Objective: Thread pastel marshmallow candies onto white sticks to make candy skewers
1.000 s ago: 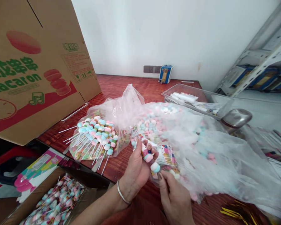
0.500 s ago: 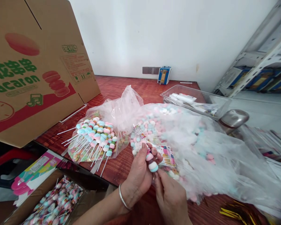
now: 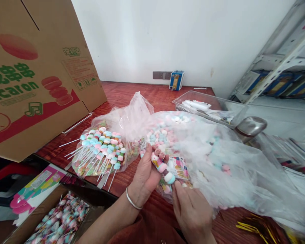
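Note:
My left hand (image 3: pixel 146 173), with a bangle at its wrist, is closed around the upper part of a marshmallow skewer (image 3: pixel 165 170) in pink, white, blue and brown. Clear printed film seems to cover its top end. My right hand (image 3: pixel 192 207) pinches below the lowest blue marshmallow, where the stick is mostly hidden by the fingers. Just beyond lie small printed bags (image 3: pixel 179 166). To the left, several finished marshmallow skewers (image 3: pixel 105 145) rest in a pile on a plastic bag of green and orange sweets (image 3: pixel 85 166).
A large clear bag of loose marshmallows (image 3: pixel 193 135) spreads across the table's right side. Behind it stand a clear plastic tray (image 3: pixel 210 107) and a metal vessel (image 3: pixel 251 126). A big carton (image 3: pixel 48 67) stands left. Below the table edge, an open box (image 3: pixel 35 211) holds many wrapped skewers.
My left hand has shifted slightly left and up, and my right hand slightly right and down. More of the marshmallow skewer now shows between them, and the film on it is more visible.

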Motion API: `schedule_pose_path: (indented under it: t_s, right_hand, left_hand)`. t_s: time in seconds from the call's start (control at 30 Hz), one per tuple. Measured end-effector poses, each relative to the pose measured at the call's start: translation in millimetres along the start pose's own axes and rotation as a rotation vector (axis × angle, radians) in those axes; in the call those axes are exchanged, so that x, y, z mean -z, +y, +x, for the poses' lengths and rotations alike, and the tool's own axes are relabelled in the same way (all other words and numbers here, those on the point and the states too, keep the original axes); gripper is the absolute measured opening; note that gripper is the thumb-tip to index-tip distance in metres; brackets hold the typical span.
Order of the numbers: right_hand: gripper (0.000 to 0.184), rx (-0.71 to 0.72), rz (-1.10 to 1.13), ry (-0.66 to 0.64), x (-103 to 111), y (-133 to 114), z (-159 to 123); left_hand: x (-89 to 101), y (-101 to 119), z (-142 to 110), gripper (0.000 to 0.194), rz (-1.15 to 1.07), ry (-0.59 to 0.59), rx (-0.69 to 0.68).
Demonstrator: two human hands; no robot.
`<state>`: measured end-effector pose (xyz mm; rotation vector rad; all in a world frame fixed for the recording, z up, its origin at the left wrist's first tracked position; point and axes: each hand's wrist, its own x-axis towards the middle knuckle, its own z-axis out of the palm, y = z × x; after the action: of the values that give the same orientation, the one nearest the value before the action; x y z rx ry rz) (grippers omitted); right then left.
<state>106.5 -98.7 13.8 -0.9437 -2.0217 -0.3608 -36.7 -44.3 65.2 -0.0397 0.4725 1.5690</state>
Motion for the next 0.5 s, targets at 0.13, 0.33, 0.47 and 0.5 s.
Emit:
schedule_pose_path:
  t_s: [0.13,0.33,0.47,0.5]
  right_hand:
    - [0.018,0.015,0.004,-0.02,-5,-9,-5]
    - [0.027,-0.848,0.865,-0.312,-2,-18,-2]
    - [0.037,-1.384,1.51,-0.502,7,-24,-2]
    - [0.037,-1.407,1.562,-0.525,9,-26,-3]
  left_hand:
    - [-2.4,-6,-1,0.028,-0.012,0.062,-0.025]
    - [2.8,-13,-9,0.024,0.067,-0.008,-0.06]
    - [7.1,-6,-6,0.025,0.054,0.002,-0.049]
    - [8.1,-6,-6,0.025,0.06,0.0,-0.053]
